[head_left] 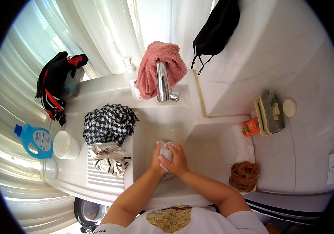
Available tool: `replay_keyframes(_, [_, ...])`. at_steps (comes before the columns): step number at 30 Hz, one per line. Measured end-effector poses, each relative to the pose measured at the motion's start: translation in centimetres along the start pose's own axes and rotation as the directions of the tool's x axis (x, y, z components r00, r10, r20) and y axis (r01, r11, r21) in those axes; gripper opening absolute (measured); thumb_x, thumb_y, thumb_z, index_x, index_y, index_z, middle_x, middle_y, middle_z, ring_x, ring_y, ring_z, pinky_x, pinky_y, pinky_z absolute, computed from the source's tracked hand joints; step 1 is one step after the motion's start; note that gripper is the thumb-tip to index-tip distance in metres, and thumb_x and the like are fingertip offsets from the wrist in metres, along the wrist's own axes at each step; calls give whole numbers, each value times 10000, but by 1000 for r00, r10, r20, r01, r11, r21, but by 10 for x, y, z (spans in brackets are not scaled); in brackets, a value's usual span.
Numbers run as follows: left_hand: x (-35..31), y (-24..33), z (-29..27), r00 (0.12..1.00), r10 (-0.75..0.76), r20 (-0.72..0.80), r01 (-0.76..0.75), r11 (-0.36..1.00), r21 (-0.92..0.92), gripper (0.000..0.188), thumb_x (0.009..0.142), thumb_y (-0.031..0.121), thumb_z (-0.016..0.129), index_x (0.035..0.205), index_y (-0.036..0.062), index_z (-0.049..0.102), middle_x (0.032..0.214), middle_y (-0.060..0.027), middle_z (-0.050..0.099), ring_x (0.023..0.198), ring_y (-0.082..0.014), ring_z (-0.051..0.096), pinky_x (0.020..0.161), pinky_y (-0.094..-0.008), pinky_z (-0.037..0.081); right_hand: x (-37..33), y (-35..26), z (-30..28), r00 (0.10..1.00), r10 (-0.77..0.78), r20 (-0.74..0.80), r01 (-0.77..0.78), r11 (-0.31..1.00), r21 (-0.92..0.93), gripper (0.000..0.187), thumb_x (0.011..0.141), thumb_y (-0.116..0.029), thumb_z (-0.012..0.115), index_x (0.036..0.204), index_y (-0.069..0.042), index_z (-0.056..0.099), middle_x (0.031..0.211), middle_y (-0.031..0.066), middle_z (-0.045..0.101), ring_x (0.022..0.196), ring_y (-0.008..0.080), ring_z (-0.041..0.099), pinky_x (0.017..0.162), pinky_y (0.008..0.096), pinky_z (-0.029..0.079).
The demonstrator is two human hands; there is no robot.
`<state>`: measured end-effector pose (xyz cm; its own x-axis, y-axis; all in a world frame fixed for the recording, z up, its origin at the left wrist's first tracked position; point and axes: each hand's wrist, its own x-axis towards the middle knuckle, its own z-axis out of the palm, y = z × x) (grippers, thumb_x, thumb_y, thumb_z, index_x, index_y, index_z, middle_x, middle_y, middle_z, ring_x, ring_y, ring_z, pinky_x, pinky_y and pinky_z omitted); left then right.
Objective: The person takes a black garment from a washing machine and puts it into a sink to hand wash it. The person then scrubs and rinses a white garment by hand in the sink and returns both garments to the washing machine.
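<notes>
Both my hands are closed around a bunched light grey cloth over the white sink. My left hand wraps its left side, with the thumb pointing up. From the right, my right hand presses on it, fingers curled over the front. The cloth is squeezed into a small lump, and much of it is hidden by my fingers. Beyond my hands stands the chrome faucet, with a pink towel draped over and behind it.
Left of the basin, a black-and-white houndstooth cloth lies above a striped cream cloth on the ribbed washboard. A white tub and blue detergent bottle stand farther left. A brown cloth rests on the right ledge.
</notes>
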<state>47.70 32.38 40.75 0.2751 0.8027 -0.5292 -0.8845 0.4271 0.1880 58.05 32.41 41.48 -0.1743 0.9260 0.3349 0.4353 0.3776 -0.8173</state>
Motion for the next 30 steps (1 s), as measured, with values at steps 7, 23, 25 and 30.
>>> replay_keyframes(7, [5,-6,-7,959,238,-155,-211,962,174,387,917,381,451,1082,43,544,991,-102,610,941,-258,590,838,-356,486,13,-9,2,991,121,63,-126,989,83,311,778,-339,641,862,-40,618,758,139,589,732,337,581,723,406,461])
replay_keyframes(23, [55,30,-67,806,555,208,290,-676,677,690,807,267,596,1411,147,284,1490,-177,125,1331,-431,180,1048,-488,281,67,101,47,839,319,440,85,722,-686,802,759,-573,600,1423,-250,285,1518,124,92,1383,369,68,1031,600,206])
replay_keyframes(25, [63,24,-97,865,479,148,288,-716,636,679,806,248,582,1414,163,292,1489,-165,152,1350,-408,151,1071,-495,216,63,91,48,699,407,589,159,714,-682,864,733,-605,608,1439,-264,244,1520,125,81,1385,381,32,1020,643,153])
replay_keyframes(30, [61,36,-76,953,281,-117,291,-724,626,586,795,275,582,1339,129,422,1436,-173,289,1317,-363,267,1070,-468,215,71,103,30,520,365,772,320,755,-572,864,685,-533,689,1412,-248,319,1463,121,224,1357,376,131,1015,628,188])
